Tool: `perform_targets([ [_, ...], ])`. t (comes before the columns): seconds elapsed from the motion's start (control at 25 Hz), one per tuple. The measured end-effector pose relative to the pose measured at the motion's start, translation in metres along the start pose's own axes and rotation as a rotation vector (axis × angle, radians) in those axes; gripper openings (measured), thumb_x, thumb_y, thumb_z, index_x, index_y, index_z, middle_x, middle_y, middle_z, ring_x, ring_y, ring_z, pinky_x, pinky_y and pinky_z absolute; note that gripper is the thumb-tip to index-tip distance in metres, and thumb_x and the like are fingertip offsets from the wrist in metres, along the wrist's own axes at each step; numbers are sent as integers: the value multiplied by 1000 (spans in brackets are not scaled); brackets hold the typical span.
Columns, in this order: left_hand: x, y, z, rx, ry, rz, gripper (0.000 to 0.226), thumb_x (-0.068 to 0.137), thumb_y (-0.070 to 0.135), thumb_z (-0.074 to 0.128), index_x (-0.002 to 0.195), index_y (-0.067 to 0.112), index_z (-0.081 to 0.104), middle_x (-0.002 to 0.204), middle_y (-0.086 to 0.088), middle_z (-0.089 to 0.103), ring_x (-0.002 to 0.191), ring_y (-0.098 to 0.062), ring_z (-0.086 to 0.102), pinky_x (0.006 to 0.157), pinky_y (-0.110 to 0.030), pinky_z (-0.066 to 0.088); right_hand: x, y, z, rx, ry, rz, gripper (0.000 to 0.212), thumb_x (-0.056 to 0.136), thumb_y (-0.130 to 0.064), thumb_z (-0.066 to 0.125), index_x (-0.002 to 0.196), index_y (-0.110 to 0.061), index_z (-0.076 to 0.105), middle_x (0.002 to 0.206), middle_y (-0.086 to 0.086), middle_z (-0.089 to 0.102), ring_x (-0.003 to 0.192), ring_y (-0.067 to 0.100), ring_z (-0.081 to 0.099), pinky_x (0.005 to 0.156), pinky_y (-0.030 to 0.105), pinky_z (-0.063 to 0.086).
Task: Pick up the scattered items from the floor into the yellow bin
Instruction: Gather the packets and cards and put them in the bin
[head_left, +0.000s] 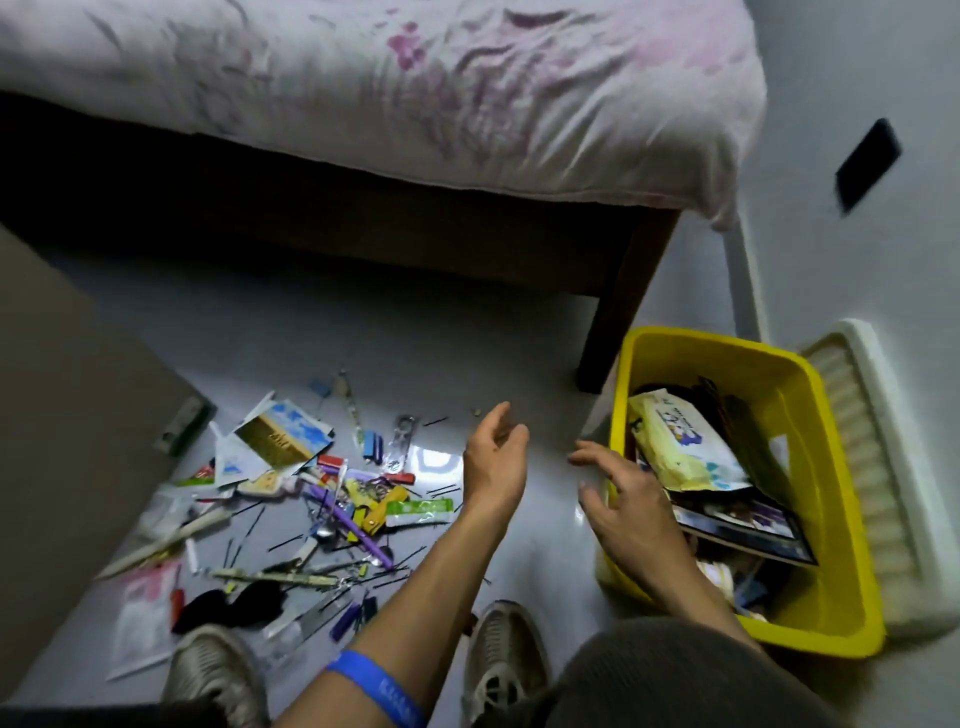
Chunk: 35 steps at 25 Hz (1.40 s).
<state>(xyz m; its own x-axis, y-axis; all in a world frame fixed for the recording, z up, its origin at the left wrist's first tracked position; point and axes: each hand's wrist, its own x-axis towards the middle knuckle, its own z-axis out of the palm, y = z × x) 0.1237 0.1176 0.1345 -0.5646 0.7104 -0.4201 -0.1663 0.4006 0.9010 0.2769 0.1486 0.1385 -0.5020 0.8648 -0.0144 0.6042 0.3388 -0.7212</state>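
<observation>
Nearest: two worn grey-beige shoes, the left shoe (215, 670) at the edge of the litter, the right shoe (503, 657) on bare floor. A blue wristband (378, 686) circles the left forearm.

Left hand (493, 457): raised over the floor between litter and bin, fingers loosely curled, palm turned inward, nothing in it.

Right hand (621, 501): fingers spread, empty, hovering at the near-left rim of the yellow bin (852, 525); whether it touches the rim cannot be told.

Yellow bin: on the floor to the right, beside the bed leg (618, 317). Already holds a pale yellow packet (685, 441) lying on top, a dark printed booklet (748, 525) beneath it, and smaller things too blurred to name. A white ribbed tray (883, 467) stands just beyond its right side.

Scattered items, left of the hands, on the grey floor (363, 332):
- purple pen (345, 519), lying diagonally through the heap
- green-and-white sachet (421, 512), at the heap's right edge
- gold-and-blue packet (283, 436), at the far-left side
- blue clip (372, 446)
- black cloth (234, 605), near the left shoe
- clear plastic bag with pink print (143, 618), at the near-left
- many dark hairpins spread throughout

Farther: bed with a pale floral sheet (415, 88) on a dark wooden frame. A brown furniture panel (62, 415) stands at the left. A dark rectangular object (866, 163) sits on the wall at upper right.
</observation>
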Motion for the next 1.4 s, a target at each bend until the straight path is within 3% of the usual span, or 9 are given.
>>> perform_targets([
  [0.24, 31, -57, -96, -18, 176, -123, 42, 97, 23, 54, 139, 26, 50, 129, 2, 58, 109, -13, 55, 86, -28, 44, 29, -37, 95, -10, -198, -69, 30, 92, -12, 57, 118, -26, 65, 133, -9, 58, 121, 8, 53, 104, 29, 44],
  [0.36, 45, -94, -138, -9, 265, -188, 35, 96, 21, 57, 131, 25, 57, 120, 3, 63, 103, -14, 58, 83, -25, 43, 42, -35, 141, 3, -290, -71, 31, 91, -12, 57, 116, -28, 66, 128, -13, 61, 113, 4, 55, 99, 24, 45],
  [0.52, 57, -138, -178, 96, 399, -317, 24, 90, 15, 55, 109, 27, 64, 94, 4, 67, 77, -15, 64, 65, -26, 50, 54, -22, 198, -30, -425, -39, 32, 90, -14, 58, 115, -31, 64, 125, -13, 63, 106, 9, 58, 88, 23, 46],
  [0.68, 67, -168, -195, 289, 435, -420, 10, 84, 18, 62, 84, 27, 58, 79, 8, 66, 70, -16, 63, 67, -32, 51, 57, -10, 243, -196, -537, -48, 38, 87, -16, 61, 123, -25, 60, 126, -3, 63, 113, 21, 56, 90, 30, 44],
  [0.92, 92, -185, -194, 458, 487, -410, 26, 80, 44, 73, 78, 28, 53, 71, 13, 58, 64, -12, 57, 52, -25, 35, 64, -7, 281, -416, -529, -209, 44, 82, -16, 60, 125, -23, 54, 127, 1, 57, 107, 25, 52, 86, 35, 42],
  [1.04, 103, -185, -195, 363, 472, -498, 22, 79, 30, 76, 77, 21, 56, 70, 7, 64, 53, -6, 57, 45, -22, 32, 72, -8, 287, -634, -580, -228, 50, 84, -18, 56, 133, -23, 46, 131, 2, 49, 109, 27, 47, 88, 38, 39],
  [1.12, 101, -185, -199, 317, 456, -506, 16, 82, 22, 69, 74, 20, 55, 75, 1, 66, 56, -10, 58, 46, -23, 36, 75, -7, 287, -686, -598, -244, 40, 88, -19, 51, 128, -21, 48, 124, 2, 51, 106, 26, 48, 86, 36, 37],
  [1.24, 87, -187, -208, 223, 412, -457, 7, 92, 20, 54, 92, 19, 60, 79, -2, 63, 59, -16, 56, 49, -26, 44, 74, -8, 283, -467, -546, -210, 22, 96, -17, 45, 115, -19, 55, 106, 3, 57, 94, 26, 56, 74, 32, 36],
  [1.4, 70, -187, -218, 229, 361, -422, 17, 98, 25, 47, 104, 20, 62, 76, -2, 62, 54, -12, 53, 42, -23, 40, 82, -20, 295, -157, -419, -93, 24, 97, -18, 47, 118, -19, 58, 110, 2, 62, 88, 22, 59, 68, 27, 38],
])
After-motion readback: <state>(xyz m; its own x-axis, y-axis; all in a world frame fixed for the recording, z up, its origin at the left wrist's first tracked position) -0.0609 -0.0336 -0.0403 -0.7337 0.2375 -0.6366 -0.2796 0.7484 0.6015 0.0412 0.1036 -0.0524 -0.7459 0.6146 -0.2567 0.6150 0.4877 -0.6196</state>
